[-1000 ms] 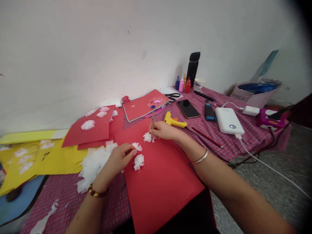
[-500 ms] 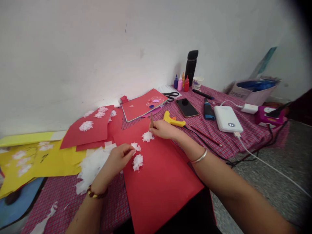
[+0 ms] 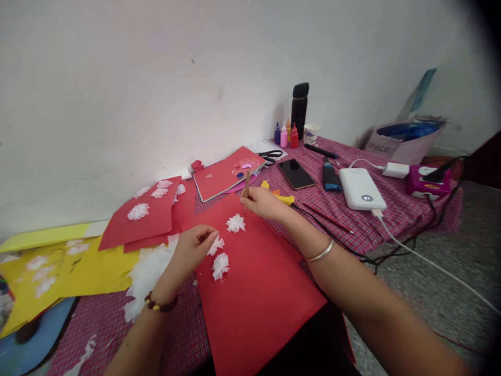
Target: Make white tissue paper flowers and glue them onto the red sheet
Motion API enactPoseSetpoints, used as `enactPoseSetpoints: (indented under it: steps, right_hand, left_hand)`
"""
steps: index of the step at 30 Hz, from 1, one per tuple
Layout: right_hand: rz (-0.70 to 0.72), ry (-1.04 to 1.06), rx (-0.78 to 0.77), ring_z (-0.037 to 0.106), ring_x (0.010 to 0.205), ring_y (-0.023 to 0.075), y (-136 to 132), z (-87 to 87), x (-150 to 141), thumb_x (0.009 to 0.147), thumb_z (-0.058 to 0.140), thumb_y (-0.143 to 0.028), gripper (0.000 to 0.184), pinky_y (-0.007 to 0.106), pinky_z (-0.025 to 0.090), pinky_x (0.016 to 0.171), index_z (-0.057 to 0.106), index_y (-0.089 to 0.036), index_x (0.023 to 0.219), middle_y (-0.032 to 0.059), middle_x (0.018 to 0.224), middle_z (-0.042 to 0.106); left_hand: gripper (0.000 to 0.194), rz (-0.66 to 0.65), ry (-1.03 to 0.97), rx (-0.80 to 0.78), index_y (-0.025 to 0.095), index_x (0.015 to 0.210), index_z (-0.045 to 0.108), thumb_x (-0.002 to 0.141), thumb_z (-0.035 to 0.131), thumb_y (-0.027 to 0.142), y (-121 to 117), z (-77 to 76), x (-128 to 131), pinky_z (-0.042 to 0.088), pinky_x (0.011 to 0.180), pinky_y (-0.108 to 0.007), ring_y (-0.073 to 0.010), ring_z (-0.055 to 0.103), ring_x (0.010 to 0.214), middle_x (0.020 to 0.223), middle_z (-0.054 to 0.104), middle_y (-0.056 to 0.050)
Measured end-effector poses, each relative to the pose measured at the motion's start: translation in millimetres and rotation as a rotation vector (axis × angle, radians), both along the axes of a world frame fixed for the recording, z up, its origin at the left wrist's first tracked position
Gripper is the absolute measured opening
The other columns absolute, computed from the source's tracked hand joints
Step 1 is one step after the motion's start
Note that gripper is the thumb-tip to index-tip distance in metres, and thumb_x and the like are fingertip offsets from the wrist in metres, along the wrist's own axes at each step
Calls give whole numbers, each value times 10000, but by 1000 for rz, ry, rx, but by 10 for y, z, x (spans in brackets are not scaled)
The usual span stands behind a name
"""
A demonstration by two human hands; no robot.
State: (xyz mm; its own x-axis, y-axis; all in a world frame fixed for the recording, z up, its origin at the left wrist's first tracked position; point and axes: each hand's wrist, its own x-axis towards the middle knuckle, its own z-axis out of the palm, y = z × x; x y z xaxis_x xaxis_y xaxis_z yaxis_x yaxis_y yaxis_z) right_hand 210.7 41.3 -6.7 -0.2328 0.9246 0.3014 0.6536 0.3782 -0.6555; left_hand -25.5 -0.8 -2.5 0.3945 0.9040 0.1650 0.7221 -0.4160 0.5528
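A large red paper sheet [image 3: 258, 297] lies in front of me with three ruffled white tissue flowers on it. My right hand [image 3: 261, 202] pinches a thin brown stick [image 3: 247, 184], held upright just above and right of the top tissue flower [image 3: 236, 223]. Thumb and fingertips together, my left hand [image 3: 198, 245] is at the middle flower [image 3: 216, 245] and partly covers it; whatever is between its fingertips is too small to make out. Below that is the third flower [image 3: 221, 266]. Loose white tissue sheets [image 3: 146, 274] lie left of my left hand.
Finished-looking red sheets [image 3: 129, 230] and yellow cards [image 3: 94, 266] lie left. A yellow glue gun [image 3: 287, 199], pencil [image 3: 329, 217], phone [image 3: 296, 174], white power bank [image 3: 362, 189], scissors [image 3: 270, 154], paint bottles [image 3: 284, 137] and a black flask [image 3: 299, 110] stand or lie around, with cables at right.
My right hand has lifted the stick slightly away from the top flower, which now shows fully. My left hand stays pinched by the middle flower. The view has shifted a little.
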Motion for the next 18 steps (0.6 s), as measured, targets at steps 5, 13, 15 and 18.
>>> enactPoseSetpoints:
  steps: [5, 13, 15, 18]
  right_hand:
    - [15, -14, 11, 517, 587, 113, -46, 48, -16, 840, 460, -203, 193, 210, 286, 529, 580, -135, 704, 28, 647, 606]
    - [18, -10, 32, 532, 601, 120, -63, 82, -1, 827, 458, -206, 191, 217, 279, 531, 589, -135, 708, 43, 668, 629]
    - [12, -5, 25, 536, 608, 121, -62, 81, -6, 828, 457, -216, 194, 217, 279, 533, 588, -137, 710, 43, 676, 631]
    - [7, -9, 16, 536, 613, 121, -58, 73, -14, 827, 460, -216, 186, 216, 277, 534, 587, -137, 716, 42, 675, 629]
  left_hand:
    - [349, -79, 34, 47, 175, 1098, 588, 771, 549, 292, 348, -6, 387, 397, 599, -251, -138, 526, 630, 773, 610, -15]
    - [68, -62, 134, 181, 172, 668, 578, 726, 543, 184, 597, -154, 553, 385, 612, -273, -151, 500, 655, 710, 549, -17]
    - [70, -43, 116, 170, 175, 669, 575, 722, 528, 165, 586, -140, 508, 388, 613, -267, -150, 514, 665, 710, 564, -14]
    - [84, -20, 84, 134, 170, 708, 590, 725, 509, 155, 572, -145, 459, 402, 628, -266, -151, 538, 686, 733, 592, -21]
